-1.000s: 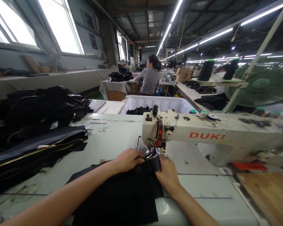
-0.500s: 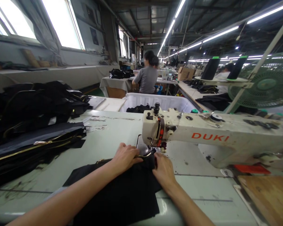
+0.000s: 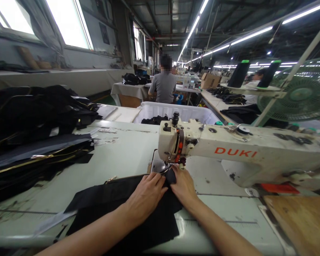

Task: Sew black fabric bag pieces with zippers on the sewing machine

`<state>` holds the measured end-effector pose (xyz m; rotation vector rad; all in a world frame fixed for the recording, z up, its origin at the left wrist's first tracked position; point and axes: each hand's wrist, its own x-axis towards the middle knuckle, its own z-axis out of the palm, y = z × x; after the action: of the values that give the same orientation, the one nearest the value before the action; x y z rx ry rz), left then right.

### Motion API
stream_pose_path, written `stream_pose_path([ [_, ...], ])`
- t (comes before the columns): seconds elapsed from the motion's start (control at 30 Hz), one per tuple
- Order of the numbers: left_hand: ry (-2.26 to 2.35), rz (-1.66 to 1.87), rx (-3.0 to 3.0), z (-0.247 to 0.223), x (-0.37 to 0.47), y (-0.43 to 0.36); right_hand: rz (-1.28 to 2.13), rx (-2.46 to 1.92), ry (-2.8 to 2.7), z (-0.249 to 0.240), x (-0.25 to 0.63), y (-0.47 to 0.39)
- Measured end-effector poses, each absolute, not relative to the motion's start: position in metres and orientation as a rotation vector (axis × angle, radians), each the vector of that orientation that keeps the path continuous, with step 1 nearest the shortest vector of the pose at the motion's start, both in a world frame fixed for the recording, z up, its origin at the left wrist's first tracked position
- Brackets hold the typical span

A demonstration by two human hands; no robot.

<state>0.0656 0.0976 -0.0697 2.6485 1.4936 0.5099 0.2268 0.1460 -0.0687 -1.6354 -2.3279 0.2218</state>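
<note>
Black fabric (image 3: 160, 222) with a zipper along its upper edge lies on the pale green table in front of the sewing machine (image 3: 202, 142). My left hand (image 3: 149, 192) presses on it with fingers bent and close together, left of the needle area. My right hand (image 3: 182, 183) grips the fabric's upper right edge close under the machine head. The zipper's metal pull (image 3: 111, 179) shows at the upper left edge. Where the zipper end meets the presser foot is partly hidden by my fingers.
Piled black zippered pieces (image 3: 40, 113) cover the table's left side. A white bin (image 3: 194, 111) with black fabric stands behind the machine. At right are a wooden board (image 3: 304, 220), thread cones (image 3: 238, 74) and a fan (image 3: 301, 94). A person (image 3: 164, 85) sits farther back.
My left hand has moved nearer the table's front edge and now lies flatter on the fabric. My right hand has shifted up towards the needle area. The fabric's upper edge is turned differently.
</note>
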Motion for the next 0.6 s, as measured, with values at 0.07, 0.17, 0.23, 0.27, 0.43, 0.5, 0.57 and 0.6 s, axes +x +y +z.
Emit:
stream_pose_path([
  [0.07,1.514,0.529,2.635,-0.071,0.069,0.098,0.189,-1.59,-2.357,-0.07,0.229,0.147],
  [0.17,1.504,0.538,2.634,-0.072,0.068,0.096,0.139,-1.49,-2.421,-0.071,0.233,0.142],
  [0.23,1.49,0.531,2.638,-0.073,0.062,0.089,0.116,-1.407,-2.475,-0.07,0.232,0.135],
  [0.27,1.483,0.529,2.643,-0.074,0.058,0.084,0.11,-1.363,-2.504,-0.071,0.229,0.13],
  [0.43,1.588,0.575,2.654,-0.083,0.037,0.059,0.082,-1.193,-2.612,-0.074,0.207,0.113],
  [0.5,1.632,0.552,2.632,-0.083,0.035,0.06,0.064,-1.179,-2.626,-0.074,0.202,0.116],
  [0.57,1.625,0.519,2.61,-0.081,0.038,0.071,0.035,-1.201,-2.621,-0.073,0.204,0.124],
  [0.6,1.604,0.512,2.607,-0.079,0.041,0.079,0.014,-1.221,-2.613,-0.072,0.207,0.128],
])
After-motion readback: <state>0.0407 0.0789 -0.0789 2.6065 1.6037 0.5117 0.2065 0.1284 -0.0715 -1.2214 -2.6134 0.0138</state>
